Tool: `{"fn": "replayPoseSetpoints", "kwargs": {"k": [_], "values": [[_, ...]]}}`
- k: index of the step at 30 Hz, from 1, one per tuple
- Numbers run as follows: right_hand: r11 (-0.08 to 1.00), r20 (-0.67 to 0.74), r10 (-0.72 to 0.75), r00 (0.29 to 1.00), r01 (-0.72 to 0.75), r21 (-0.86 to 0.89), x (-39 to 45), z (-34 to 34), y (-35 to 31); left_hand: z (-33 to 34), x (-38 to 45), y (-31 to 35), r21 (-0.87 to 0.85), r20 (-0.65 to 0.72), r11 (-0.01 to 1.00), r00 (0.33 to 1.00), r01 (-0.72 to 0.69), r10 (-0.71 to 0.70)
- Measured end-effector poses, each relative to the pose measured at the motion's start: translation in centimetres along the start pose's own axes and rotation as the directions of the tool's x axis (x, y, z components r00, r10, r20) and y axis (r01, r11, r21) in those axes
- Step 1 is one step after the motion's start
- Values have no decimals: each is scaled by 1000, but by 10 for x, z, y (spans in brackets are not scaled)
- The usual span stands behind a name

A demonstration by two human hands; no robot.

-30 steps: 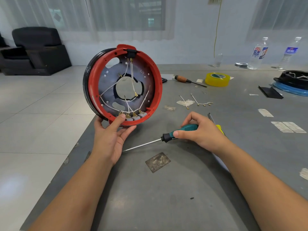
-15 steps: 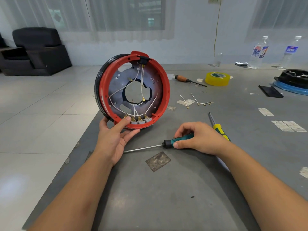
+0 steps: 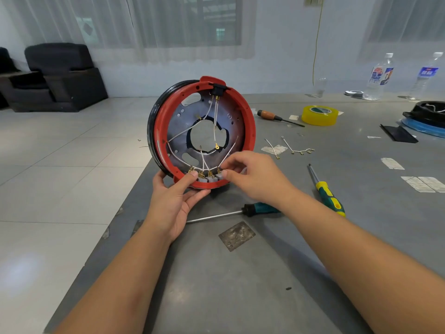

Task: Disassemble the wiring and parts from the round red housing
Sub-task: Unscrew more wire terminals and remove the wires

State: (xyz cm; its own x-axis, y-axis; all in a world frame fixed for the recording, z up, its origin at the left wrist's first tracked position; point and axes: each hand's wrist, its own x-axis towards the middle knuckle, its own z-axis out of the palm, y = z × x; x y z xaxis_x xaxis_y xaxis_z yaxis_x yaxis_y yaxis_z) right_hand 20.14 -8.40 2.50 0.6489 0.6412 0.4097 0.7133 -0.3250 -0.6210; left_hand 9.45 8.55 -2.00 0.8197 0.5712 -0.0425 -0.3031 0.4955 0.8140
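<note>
Head view shows the red housing (image 3: 250,131) standing on edge on the table (image 3: 277,285), my left hand (image 3: 174,201) gripping its bottom rim. My right hand (image 3: 250,177) pinches a white wire (image 3: 228,153) by the small gray blocks (image 3: 212,178). If I pull too hard, the wire could snap or the housing could tip; my fingers hide where the wire joins.

The housing (image 3: 250,131) was red with a black outer rim, its inner plate grey. White wires (image 3: 187,135) ended in gold terminals. Near the grey worktop's (image 3: 265,285) far edge lay a yellow tape roll (image 3: 319,115).
</note>
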Motion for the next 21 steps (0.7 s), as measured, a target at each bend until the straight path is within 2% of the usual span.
{"fn": "replayPoseSetpoints", "kwargs": {"k": [4, 9, 21], "values": [[999, -68, 35, 997, -36, -11, 16, 29, -9, -1, -1, -1, 16, 15, 1000, 1000, -3, 3], [993, -223, 122, 967, -119, 24, 15, 53, -14, 0, -1, -2, 24, 21, 999, 1000, -22, 21], [985, -244, 164, 956, -148, 84, 13, 57, -12, -2, 1, -4, 38, 22, 999, 999, -28, 27]]}}
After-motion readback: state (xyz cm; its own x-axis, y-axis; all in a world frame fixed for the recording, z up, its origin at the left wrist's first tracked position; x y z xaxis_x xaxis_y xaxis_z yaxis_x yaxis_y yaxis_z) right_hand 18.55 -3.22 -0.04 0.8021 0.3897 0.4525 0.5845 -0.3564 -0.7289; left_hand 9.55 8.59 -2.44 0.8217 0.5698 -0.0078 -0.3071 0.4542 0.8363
